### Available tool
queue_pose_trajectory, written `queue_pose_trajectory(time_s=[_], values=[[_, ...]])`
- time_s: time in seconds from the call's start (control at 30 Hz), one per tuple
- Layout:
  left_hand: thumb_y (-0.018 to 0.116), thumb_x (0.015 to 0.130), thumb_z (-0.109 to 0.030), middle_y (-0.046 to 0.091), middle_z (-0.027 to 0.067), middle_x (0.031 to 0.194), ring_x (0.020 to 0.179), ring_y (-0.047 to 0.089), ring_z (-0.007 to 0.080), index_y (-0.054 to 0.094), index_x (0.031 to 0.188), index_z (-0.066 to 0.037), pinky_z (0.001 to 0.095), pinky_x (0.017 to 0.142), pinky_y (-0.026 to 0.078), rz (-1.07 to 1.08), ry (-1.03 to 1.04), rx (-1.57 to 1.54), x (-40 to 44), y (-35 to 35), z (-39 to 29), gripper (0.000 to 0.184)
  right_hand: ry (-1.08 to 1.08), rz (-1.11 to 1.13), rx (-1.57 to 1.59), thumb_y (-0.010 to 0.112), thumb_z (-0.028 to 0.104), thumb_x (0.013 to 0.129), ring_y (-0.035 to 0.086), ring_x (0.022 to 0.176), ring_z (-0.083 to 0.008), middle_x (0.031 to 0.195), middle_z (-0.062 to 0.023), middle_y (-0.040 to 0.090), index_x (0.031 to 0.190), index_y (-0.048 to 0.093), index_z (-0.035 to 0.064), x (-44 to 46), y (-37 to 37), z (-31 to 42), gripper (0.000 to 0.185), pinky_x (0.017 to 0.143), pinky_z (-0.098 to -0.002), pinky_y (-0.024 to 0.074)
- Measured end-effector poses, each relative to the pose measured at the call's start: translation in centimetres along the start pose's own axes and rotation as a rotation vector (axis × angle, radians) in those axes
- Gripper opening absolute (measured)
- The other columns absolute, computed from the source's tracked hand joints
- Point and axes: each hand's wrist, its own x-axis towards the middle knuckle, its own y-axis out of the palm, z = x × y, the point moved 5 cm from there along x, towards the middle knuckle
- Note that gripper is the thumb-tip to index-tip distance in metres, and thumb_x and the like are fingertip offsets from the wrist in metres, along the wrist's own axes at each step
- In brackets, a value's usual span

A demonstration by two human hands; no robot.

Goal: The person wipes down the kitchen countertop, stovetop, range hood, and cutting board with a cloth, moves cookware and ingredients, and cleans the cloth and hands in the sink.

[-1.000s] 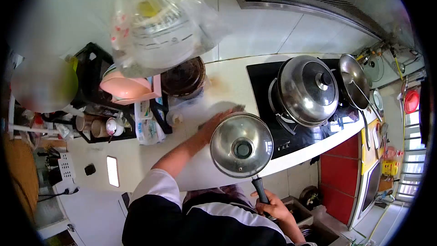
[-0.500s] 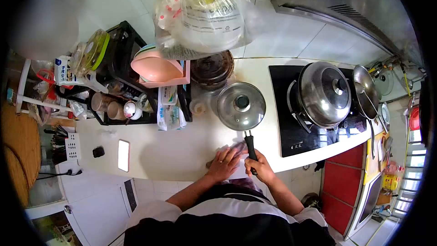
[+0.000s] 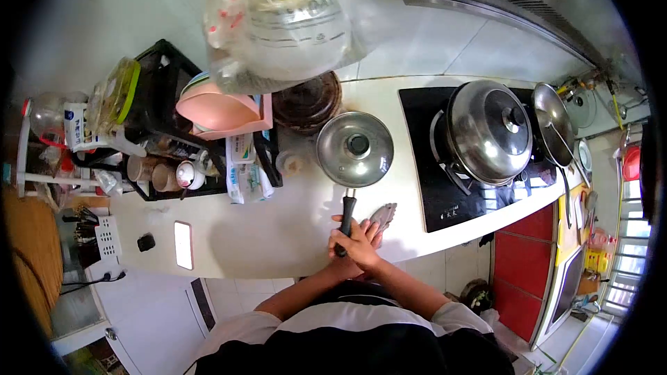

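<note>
A small saucepan with a steel-rimmed lid (image 3: 340, 163) sits on the white counter (image 3: 278, 253), to the left of the hob. My right hand (image 3: 357, 246) is closed round its black handle (image 3: 348, 210). Beneath the right hand, my left forearm crosses over to the right. Part of my left hand (image 3: 374, 233) shows there, pressing a greyish cloth (image 3: 383, 215) to the counter; most of its fingers are hidden.
The black hob (image 3: 431, 160) carries a large lidded wok (image 3: 486, 135), and a smaller pan (image 3: 554, 125) stands beside it. At the left are a phone (image 3: 183, 244), a black rack (image 3: 222, 184) and pink bowls (image 3: 219, 110). A plastic bag (image 3: 292, 35) hangs above the counter.
My left hand and the cloth have moved from left of the handle to its right, passing under my right hand. The saucepan's handle has swung to the left. The view has shifted slightly.
</note>
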Motion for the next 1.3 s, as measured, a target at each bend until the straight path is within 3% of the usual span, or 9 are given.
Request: queue_pose_trajectory(time_s=[0.13, 0.23, 0.33, 0.47, 0.67, 1.03, 1.13, 1.2, 1.3], values=[[0.052, 0.088, -0.046, 0.022, 0.0172, 0.153, 0.143, 0.016, 0.0362, 0.035, 0.143, -0.005, 0.0490, 0.114, 0.014, -0.076, 0.001, 0.075, 4.0, -3.3, -2.8, 0.071, -0.011, 0.067, -0.056, 0.054, 0.029, 0.097, 0.064, 0.077, -0.0205, 0.086, -0.0143, 0.061, 0.138, 0.024, -0.0041, 1.6, 1.6, -0.2, 0.061, 0.073, -0.0323, 0.0518], [0.063, 0.082, -0.041, 0.024, 0.0192, 0.152, 0.141, 0.019, 0.0385, 0.037, 0.141, -0.003, 0.0498, 0.112, 0.020, -0.062, -0.090, -0.015, 7.0, -4.1, -4.0, 0.075, 0.043, 0.041, -0.503, 0.056, 0.034, 0.095, 0.064, 0.092, -0.0249, 0.099, -0.0200, 0.063, 0.139, 0.026, -0.0045, 1.1, 0.0, 0.9, 0.066, 0.085, -0.0342, 0.0496], [0.065, 0.081, -0.035, 0.026, 0.0200, 0.151, 0.140, 0.022, 0.0398, 0.038, 0.141, -0.003, 0.0498, 0.110, 0.024, -0.166, -0.114, -0.024, 10.3, -3.5, -3.6, 0.074, -0.303, -0.067, -0.754, 0.060, 0.025, 0.090, 0.062, 0.105, -0.0299, 0.114, -0.0187, 0.063, 0.127, 0.048, -0.0035, -3.7, -2.1, 6.6, 0.048, 0.090, -0.0349, 0.0477], [0.058, 0.085, -0.016, 0.043, 0.0148, 0.139, 0.123, 0.044, 0.0356, 0.051, 0.128, -0.004, 0.0459, 0.101, 0.036, -0.434, -0.224, 0.103, 16.3, -4.8, -2.0, 0.046, -0.240, -0.214, -0.626, 0.060, 0.017, 0.090, 0.066, 0.093, -0.0275, 0.103, -0.0156, 0.067, 0.120, 0.056, 0.0017, -10.8, -6.9, 9.5, 0.034, 0.081, -0.0330, 0.0502], [0.054, 0.085, -0.002, 0.050, 0.0152, 0.124, 0.113, 0.047, 0.0366, 0.058, 0.119, -0.003, 0.0455, 0.097, 0.039, -0.683, -0.292, -0.174, 25.5, -7.8, 2.3, 0.034, -0.130, -0.523, -0.667, 0.063, 0.010, 0.087, 0.068, 0.080, -0.0243, 0.089, -0.0112, 0.068, 0.117, 0.058, 0.0060, -18.1, -13.3, 5.3, 0.031, 0.069, -0.0322, 0.0510], [0.058, 0.088, -0.027, 0.030, 0.0170, 0.148, 0.131, 0.032, 0.0453, 0.037, 0.142, -0.010, 0.0515, 0.107, 0.028, -0.500, -0.345, 0.184, 34.0, -6.8, 6.8, 0.060, -0.117, -0.414, -1.025, 0.061, 0.014, 0.084, 0.062, 0.088, -0.0363, 0.098, -0.0143, 0.065, 0.111, 0.060, 0.0075, -19.4, -11.9, 3.9, 0.028, 0.078, -0.0433, 0.0498], [0.058, 0.087, -0.023, 0.030, 0.0169, 0.148, 0.133, 0.029, 0.0453, 0.041, 0.138, -0.003, 0.0507, 0.110, 0.025, -0.528, -0.223, -0.134, 28.2, -6.3, 1.5, 0.057, -0.151, -0.427, -1.029, 0.061, 0.012, 0.083, 0.062, 0.086, -0.0370, 0.095, -0.0148, 0.064, 0.111, 0.060, 0.0072, -19.9, -11.5, 4.2, 0.028, 0.077, -0.0433, 0.0500], [0.059, 0.087, -0.026, 0.030, 0.0180, 0.148, 0.133, 0.030, 0.0437, 0.039, 0.138, -0.004, 0.0487, 0.110, 0.025, -0.184, -0.180, 0.101, 25.6, -4.4, -2.9, 0.059, -0.174, -0.476, -1.038, 0.060, 0.009, 0.086, 0.064, 0.085, -0.0331, 0.093, -0.0153, 0.065, 0.113, 0.060, 0.0081, -20.0, -11.7, 3.8, 0.028, 0.074, -0.0398, 0.0513], [0.059, 0.088, -0.030, 0.030, 0.0180, 0.146, 0.135, 0.030, 0.0391, 0.032, 0.142, -0.004, 0.0474, 0.110, 0.029, -0.115, 0.036, 0.095, 19.0, -3.0, -8.7, 0.066, -0.177, -0.441, -1.077, 0.060, 0.008, 0.085, 0.064, 0.085, -0.0332, 0.094, -0.0158, 0.065, 0.113, 0.060, 0.0072, -19.5, -10.6, 4.3, 0.028, 0.074, -0.0398, 0.0512]])
